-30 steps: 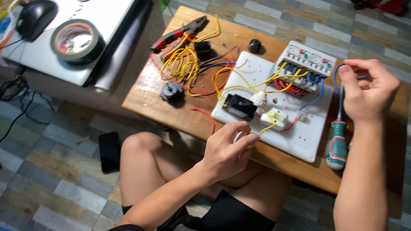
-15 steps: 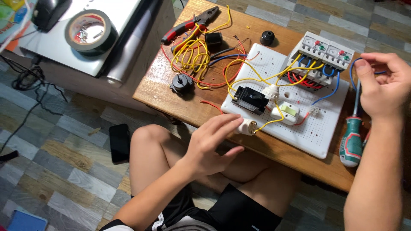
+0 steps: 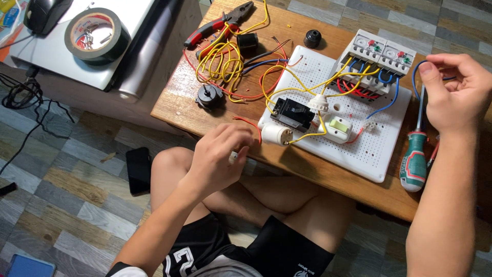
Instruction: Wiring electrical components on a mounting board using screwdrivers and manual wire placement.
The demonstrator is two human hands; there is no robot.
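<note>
Left hand (image 3: 218, 156) pinched a small white piece (image 3: 233, 156) at the table's (image 3: 174, 102) near edge; right hand (image 3: 456, 95) gripped the blue wire (image 3: 419, 105) beside the white board (image 3: 359, 149), above the screwdriver (image 3: 414, 163).

I get bright, even daylight, soft shadows, mild glare on the white board (image 3: 359, 149); sharp focus, slight wide-angle bending at edges.

1. Left hand (image 3: 218, 156): withdrawn from the white perforated mounting board (image 3: 379, 154), now curled at the wooden table's near edge.
2. Right hand (image 3: 456, 95): stem of the green-handled screwdriver (image 3: 414, 164) released; it pinches the blue wire (image 3: 419, 90).
</note>
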